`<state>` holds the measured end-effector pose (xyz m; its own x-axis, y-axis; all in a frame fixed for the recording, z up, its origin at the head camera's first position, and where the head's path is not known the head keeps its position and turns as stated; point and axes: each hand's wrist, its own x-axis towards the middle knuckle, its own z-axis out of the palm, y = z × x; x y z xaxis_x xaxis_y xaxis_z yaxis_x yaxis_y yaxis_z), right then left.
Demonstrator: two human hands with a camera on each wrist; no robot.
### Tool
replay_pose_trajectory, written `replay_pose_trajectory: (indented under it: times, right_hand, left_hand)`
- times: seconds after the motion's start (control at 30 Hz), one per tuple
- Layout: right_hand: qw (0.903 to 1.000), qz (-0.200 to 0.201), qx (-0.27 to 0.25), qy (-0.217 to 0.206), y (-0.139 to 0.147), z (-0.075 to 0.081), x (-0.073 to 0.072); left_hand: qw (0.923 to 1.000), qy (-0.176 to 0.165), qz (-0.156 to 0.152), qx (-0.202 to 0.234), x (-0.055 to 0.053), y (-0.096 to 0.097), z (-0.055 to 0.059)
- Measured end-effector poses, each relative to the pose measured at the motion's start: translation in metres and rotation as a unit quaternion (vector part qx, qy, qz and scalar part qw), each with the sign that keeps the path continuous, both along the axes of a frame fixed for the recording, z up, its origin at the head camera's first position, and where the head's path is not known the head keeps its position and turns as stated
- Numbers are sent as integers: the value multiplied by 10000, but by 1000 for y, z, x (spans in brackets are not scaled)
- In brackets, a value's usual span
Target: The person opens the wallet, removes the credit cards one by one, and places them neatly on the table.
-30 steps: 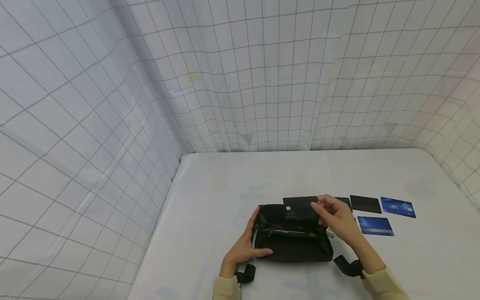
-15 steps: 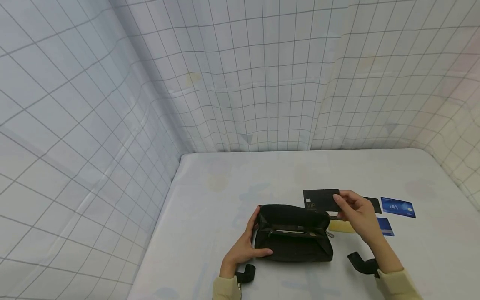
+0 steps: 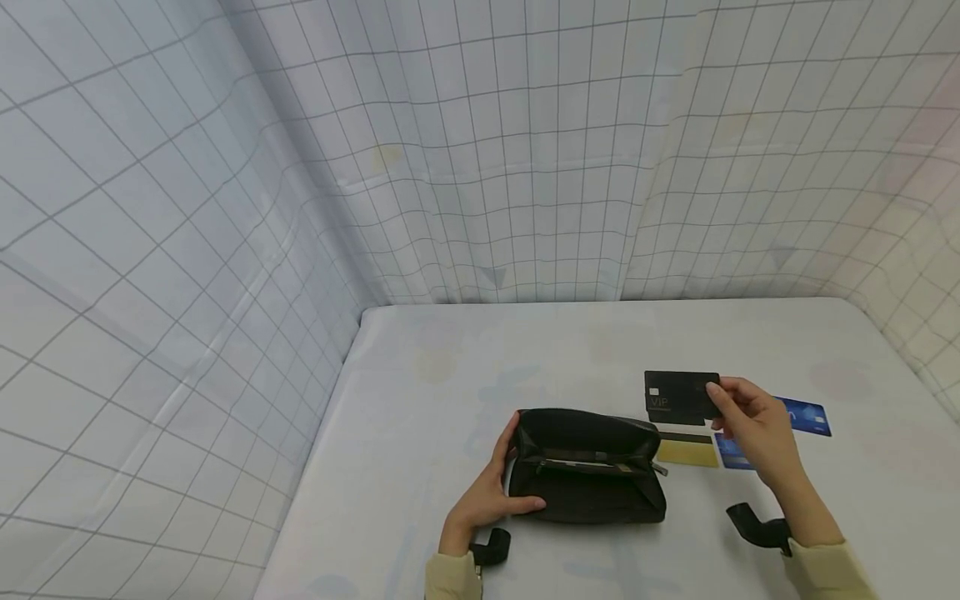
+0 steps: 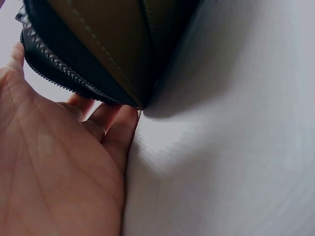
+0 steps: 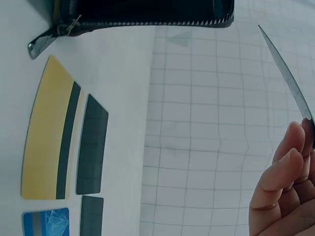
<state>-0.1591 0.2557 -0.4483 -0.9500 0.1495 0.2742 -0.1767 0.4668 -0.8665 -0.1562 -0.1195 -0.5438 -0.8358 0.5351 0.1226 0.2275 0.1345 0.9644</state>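
A black zip wallet (image 3: 588, 506) lies unzipped on the white table, its mouth gaping. My left hand (image 3: 483, 497) grips its left end, thumb on the front and fingers round the back; in the left wrist view the fingertips meet the zipped edge and part of the brown inside shows. To the right of the wallet, my right hand (image 3: 761, 429) pinches a black VIP card (image 3: 677, 394) by its right end. The right wrist view has this card nearly edge-on, raised above the table.
Right of the wallet lie a yellow card (image 3: 687, 452) with a dark stripe, a blue card (image 3: 733, 452) partly behind my right hand, and another blue card (image 3: 806, 417). Two black cards show in the right wrist view, one nearer (image 5: 92, 147) the wallet. Grid-patterned curtains (image 3: 495, 167) surround the table.
My right hand has drawn the VIP card up from over the wallet's mouth and carried it right, over the laid-out cards. The left hand and wallet have stayed put.
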Motion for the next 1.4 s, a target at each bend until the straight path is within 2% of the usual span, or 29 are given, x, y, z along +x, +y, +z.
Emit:
replay_pose_trajectory:
  times: [0.33, 0.6, 0.8, 1.03, 1.17, 1.27, 1.4]
  right_hand:
    - [9998, -205, 38, -3, 15, -5, -2]
    - [9994, -280, 215, -72, 29, -13, -5]
    - [9986, -493, 136, -143, 43, -24, -9]
    - [9975, -617, 295, -182, 58, -26, -10]
    - [9963, -795, 178, -272, 68, -31, -11]
    - [9962, -810, 192, -259, 76, -35, -10]
    - [9961, -693, 467, -297, 88, -35, -6]
  left_hand:
    - [9998, 208, -17, -27, -1, 1, -2]
    - [10000, 27, 21, -44, 0, 0, 1]
    - [9999, 123, -8, -6, 0, 0, 0]
    - [9999, 131, 17, -73, 0, 0, -1]
    - [9998, 183, -1, -59, -1, 0, -2]
    - [9999, 165, -3, -40, 0, 0, -2]
    - [9999, 104, -4, -25, 0, 1, -1]
